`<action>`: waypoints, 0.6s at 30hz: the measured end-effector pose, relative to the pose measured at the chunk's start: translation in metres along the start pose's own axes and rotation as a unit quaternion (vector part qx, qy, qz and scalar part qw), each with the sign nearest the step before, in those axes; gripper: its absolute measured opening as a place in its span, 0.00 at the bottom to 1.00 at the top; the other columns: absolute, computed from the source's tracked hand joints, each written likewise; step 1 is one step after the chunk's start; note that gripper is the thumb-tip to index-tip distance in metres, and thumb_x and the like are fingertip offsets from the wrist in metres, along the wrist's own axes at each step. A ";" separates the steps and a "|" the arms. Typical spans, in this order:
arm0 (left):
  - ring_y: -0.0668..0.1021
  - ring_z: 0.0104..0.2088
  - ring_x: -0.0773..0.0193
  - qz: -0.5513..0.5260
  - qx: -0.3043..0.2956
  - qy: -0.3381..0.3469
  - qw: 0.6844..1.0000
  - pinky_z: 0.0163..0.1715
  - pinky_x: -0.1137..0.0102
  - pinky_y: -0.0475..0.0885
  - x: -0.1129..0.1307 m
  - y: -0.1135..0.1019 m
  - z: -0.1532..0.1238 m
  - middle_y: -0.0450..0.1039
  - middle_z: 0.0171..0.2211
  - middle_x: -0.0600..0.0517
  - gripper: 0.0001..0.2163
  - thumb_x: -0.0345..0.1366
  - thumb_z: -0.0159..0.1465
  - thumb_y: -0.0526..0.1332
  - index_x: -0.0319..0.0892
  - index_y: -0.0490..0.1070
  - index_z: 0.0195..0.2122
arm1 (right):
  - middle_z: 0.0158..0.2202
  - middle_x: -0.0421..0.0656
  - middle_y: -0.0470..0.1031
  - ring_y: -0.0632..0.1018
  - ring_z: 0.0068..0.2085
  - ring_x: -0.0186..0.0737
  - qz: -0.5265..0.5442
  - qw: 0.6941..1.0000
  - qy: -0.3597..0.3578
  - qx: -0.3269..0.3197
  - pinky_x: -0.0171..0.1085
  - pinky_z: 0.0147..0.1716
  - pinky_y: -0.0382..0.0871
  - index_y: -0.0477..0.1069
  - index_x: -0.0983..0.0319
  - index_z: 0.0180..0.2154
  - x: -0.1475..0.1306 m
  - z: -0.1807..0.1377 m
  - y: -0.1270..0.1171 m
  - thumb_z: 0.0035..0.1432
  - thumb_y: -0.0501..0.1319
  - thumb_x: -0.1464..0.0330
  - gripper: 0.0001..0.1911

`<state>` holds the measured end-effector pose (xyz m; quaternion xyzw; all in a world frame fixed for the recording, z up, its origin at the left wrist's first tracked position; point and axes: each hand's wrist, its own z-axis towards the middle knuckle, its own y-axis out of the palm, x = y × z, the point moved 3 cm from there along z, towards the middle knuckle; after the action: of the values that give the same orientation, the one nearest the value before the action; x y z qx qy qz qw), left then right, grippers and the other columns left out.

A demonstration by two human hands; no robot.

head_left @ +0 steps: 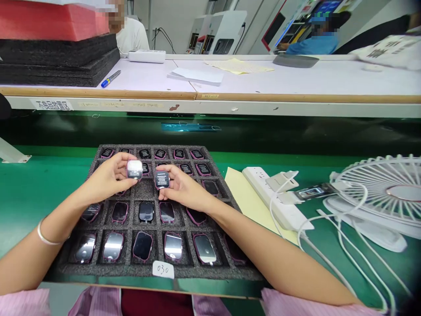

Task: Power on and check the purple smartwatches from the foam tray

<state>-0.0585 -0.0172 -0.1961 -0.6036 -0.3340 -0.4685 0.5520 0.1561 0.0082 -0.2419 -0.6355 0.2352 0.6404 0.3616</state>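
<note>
A black foam tray (149,267) with a "030" label lies on the green belt in front of me, its pockets filled with several small pink-edged watch bodies (142,245). My left hand (110,177) is closed on one watch body (134,169), held above the tray's middle rows with its white back up. My right hand (182,186) pinches a second watch body (162,179), dark labelled face up, just to the right of the first. Both hands hover close together over the tray.
A white power strip (274,197) with plugs and white cables lies right of the tray on a yellow sheet (245,199). A white fan (378,193) stands at far right. Behind is a raised shelf with stacked foam (59,57), a blue pen (110,79), papers; two people beyond.
</note>
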 end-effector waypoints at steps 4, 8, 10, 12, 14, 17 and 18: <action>0.72 0.50 0.47 0.287 -0.013 0.052 0.956 0.54 0.50 0.67 -0.013 -0.017 -0.014 0.73 0.46 0.47 0.17 0.40 0.52 0.69 0.44 0.73 0.43 | 0.56 0.55 0.67 0.70 0.57 0.59 -0.368 0.926 -0.076 0.030 0.59 0.54 0.64 0.70 0.61 0.51 -0.013 0.008 0.013 0.53 0.66 0.69 0.22; 0.67 0.53 0.47 0.337 -0.020 0.065 0.939 0.57 0.48 0.63 -0.026 -0.002 -0.015 0.68 0.50 0.45 0.18 0.44 0.56 0.67 0.45 0.74 0.47 | 0.60 0.58 0.64 0.64 0.62 0.64 -0.480 0.876 -0.054 0.009 0.63 0.56 0.57 0.73 0.61 0.52 -0.018 0.011 0.015 0.54 0.67 0.63 0.23; 0.66 0.54 0.47 0.344 -0.014 0.084 0.935 0.57 0.48 0.62 -0.029 0.011 -0.011 0.67 0.51 0.46 0.18 0.44 0.57 0.66 0.46 0.74 0.48 | 0.61 0.56 0.64 0.63 0.63 0.63 -0.478 0.877 -0.042 0.005 0.63 0.56 0.56 0.73 0.59 0.53 -0.014 0.008 0.007 0.55 0.66 0.62 0.23; 0.65 0.53 0.46 0.356 -0.017 0.095 0.930 0.56 0.47 0.61 -0.032 0.022 -0.005 0.67 0.51 0.45 0.19 0.43 0.57 0.67 0.47 0.74 0.49 | 0.61 0.55 0.64 0.63 0.64 0.62 -0.468 0.883 -0.025 0.004 0.63 0.57 0.56 0.72 0.56 0.54 -0.008 0.004 -0.003 0.56 0.66 0.61 0.24; 0.65 0.53 0.45 0.375 -0.023 0.087 0.923 0.54 0.47 0.62 -0.034 0.029 0.000 0.67 0.51 0.44 0.19 0.43 0.57 0.66 0.46 0.75 0.49 | 0.62 0.54 0.63 0.63 0.64 0.61 -0.463 0.887 -0.004 -0.002 0.62 0.58 0.56 0.72 0.55 0.55 -0.002 0.000 -0.012 0.56 0.66 0.60 0.25; 0.65 0.52 0.42 0.415 -0.011 0.088 0.905 0.51 0.47 0.63 -0.027 0.033 0.004 0.66 0.52 0.41 0.22 0.44 0.57 0.68 0.45 0.75 0.52 | 0.65 0.55 0.60 0.60 0.66 0.62 -0.467 0.884 0.008 -0.003 0.61 0.60 0.55 0.67 0.56 0.60 -0.006 -0.007 -0.024 0.55 0.68 0.58 0.32; 0.65 0.52 0.42 0.426 -0.007 0.099 0.899 0.51 0.47 0.63 -0.022 0.034 0.004 0.66 0.51 0.41 0.24 0.45 0.57 0.68 0.45 0.74 0.54 | 0.66 0.56 0.59 0.60 0.67 0.62 -0.471 0.882 0.002 0.008 0.61 0.60 0.54 0.65 0.57 0.62 -0.012 -0.010 -0.030 0.55 0.67 0.57 0.34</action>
<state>-0.0339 -0.0160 -0.2281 -0.6423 0.0144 -0.2484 0.7249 0.1846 0.0170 -0.2266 -0.6699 -0.0862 0.3916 0.6249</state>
